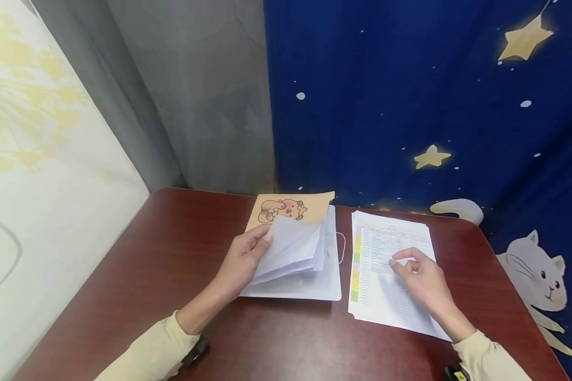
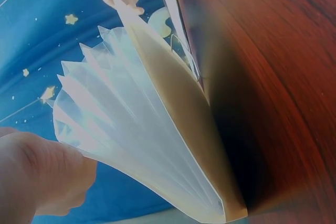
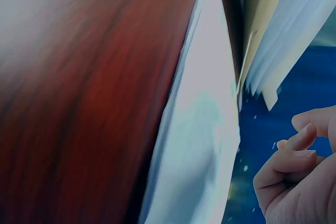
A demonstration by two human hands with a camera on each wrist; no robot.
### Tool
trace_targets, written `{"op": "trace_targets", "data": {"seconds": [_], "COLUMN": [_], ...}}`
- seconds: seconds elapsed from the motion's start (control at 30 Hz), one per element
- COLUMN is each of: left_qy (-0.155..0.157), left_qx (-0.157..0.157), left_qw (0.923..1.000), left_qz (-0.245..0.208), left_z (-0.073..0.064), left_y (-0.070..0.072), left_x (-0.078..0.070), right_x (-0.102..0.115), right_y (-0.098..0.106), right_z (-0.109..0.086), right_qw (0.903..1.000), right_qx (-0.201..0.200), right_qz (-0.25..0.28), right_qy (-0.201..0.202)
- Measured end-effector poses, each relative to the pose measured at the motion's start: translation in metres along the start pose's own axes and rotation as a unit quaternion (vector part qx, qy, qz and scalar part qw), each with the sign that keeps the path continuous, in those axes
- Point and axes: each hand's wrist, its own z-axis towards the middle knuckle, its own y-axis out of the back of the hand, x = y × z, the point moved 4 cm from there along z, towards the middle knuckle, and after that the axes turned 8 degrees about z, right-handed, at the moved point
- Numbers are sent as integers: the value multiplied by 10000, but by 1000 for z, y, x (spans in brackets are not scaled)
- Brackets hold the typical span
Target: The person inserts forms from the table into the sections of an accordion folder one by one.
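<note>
An accordion file folder (image 1: 321,205) with a tan cover and a cartoon animal stands partly spread on the table. My left hand (image 1: 248,254) grips its edge, thumb over the pale pockets (image 1: 295,241). In the left wrist view, the translucent pockets (image 2: 115,103) fan out between the covers. To the right lies a stack of printed sheets (image 1: 381,296) with a coloured strip down its left side. Above those sheets hovers my right hand (image 1: 424,280), fingers loosely curled; in the right wrist view nothing shows between them, and the hand is apart from the paper.
The dark red wooden table (image 1: 267,338) carries both items. A thin elastic loop (image 1: 343,248) sticks out from the folder's right side. Behind the table hang a grey curtain (image 1: 209,106) and a blue star-patterned curtain (image 1: 362,132); a pale wall panel (image 1: 43,185) borders the left.
</note>
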Motion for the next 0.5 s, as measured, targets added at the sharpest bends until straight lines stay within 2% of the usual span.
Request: {"op": "trace_targets", "data": {"seconds": [0.2,0.5], "left_qy": [17,115], "left_qx": [81,176], "left_qw": [9997,9989], "left_qz": [-213,-412], "left_z": [1,0], "left_y": [2,-1], "left_x": [-2,1], "right_x": [-15,-40], "right_y": [15,33], "right_z": [-4,-9], "right_qw": [9997,9978], "right_qx": [-85,-295], "right_qz": [-229,-595], "right_qy": [71,-25]}}
